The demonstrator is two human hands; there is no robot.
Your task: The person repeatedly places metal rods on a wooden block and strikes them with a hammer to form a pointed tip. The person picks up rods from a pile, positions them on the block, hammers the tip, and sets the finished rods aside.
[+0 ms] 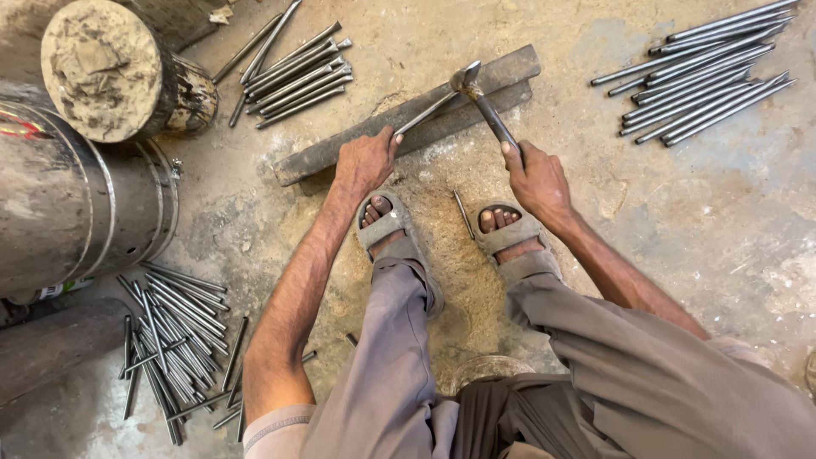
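at the far left, a small white-and-green label point(53, 290) peeks out from under the big metal drum point(76, 212) lying on its side, and a patch of red and yellow marking point(21, 127) shows on the drum's upper curve. the left hand point(365, 161) is closed around the near end of a thin metal rod point(425, 113), pinning it flat on a long steel bar point(408, 115) that lies slanted across the dusty floor. the right hand point(537, 178) is wrapped tight on the handle of a hammer point(484, 106), whose head sits at the rod's far tip, on top of the bar. another single rod point(463, 214) lies between the two sandalled feet. bundles of like rods lie at upper left point(293, 76), upper right point(701, 72) and lower left point(174, 336). a wooden stump point(110, 72) stands beside the drum.
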